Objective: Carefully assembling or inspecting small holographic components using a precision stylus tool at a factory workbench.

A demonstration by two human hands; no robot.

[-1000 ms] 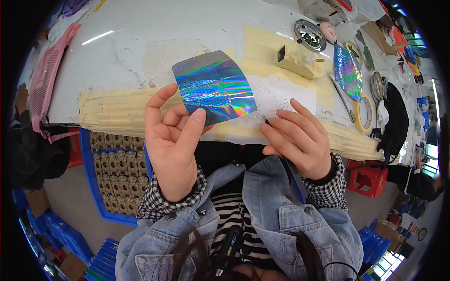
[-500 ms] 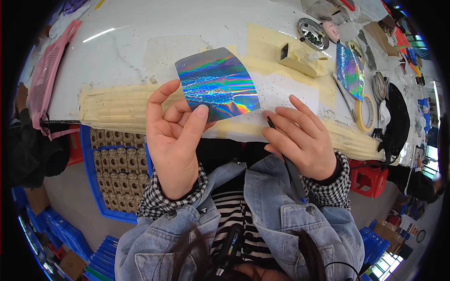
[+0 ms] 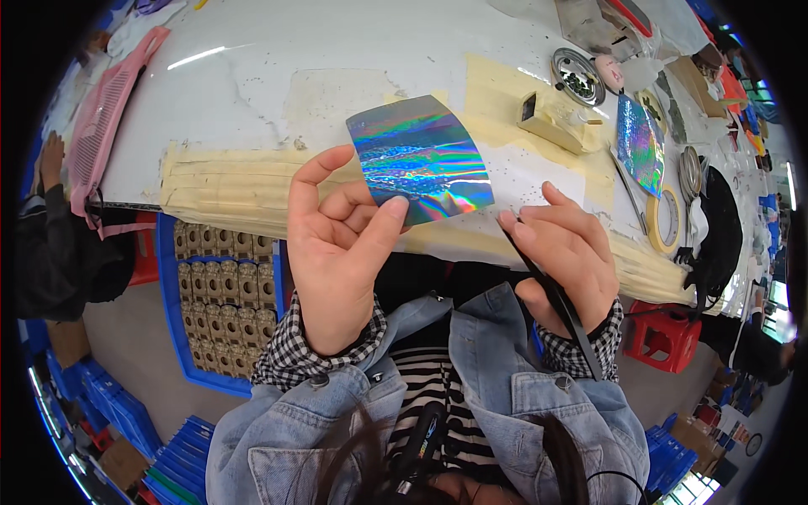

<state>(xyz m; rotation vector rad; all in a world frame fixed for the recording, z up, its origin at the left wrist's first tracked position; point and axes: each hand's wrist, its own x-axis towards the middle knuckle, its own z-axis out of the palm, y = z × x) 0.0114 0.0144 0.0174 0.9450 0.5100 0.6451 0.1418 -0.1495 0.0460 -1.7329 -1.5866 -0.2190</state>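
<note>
Holding a curved sheet of holographic film (image 3: 421, 160) up over the near edge of the worktop (image 3: 252, 93), the left hand (image 3: 341, 252) is the busy one in the head view, the only view there is. Its grip is clamped on the film's lower left corner: the thumb presses on the shiny face near the bottom edge while the fingers back it from behind. That hold leaves nearly the whole rainbow surface free and turned toward the person, probably so it can be looked over or worked on without fingers covering it. The sheet bows slightly, as thin foil does when pinched at one corner only.

The right hand (image 3: 564, 252) sits just beside the film's lower right corner, apart from it by a small gap. Its fingers are curled around a thin dark tool (image 3: 560, 303), a slim black strip or blade that runs from the fingertips back toward the wrist; which kind I cannot tell. Held pen-fashion like this, the tip is close to the film's edge.

Farther along the worktop to the right lie a second piece of holographic film (image 3: 640, 143), a roll of tape (image 3: 665, 220), a round metal tin (image 3: 576, 74) and a small tan block (image 3: 551, 122), all well apart from both hands. Layers of masking tape (image 3: 227, 189) pad the worktop's front edge, likely to soften it. Below, on the floor, a blue crate (image 3: 219, 295) holds rows of small brown pieces.
</note>
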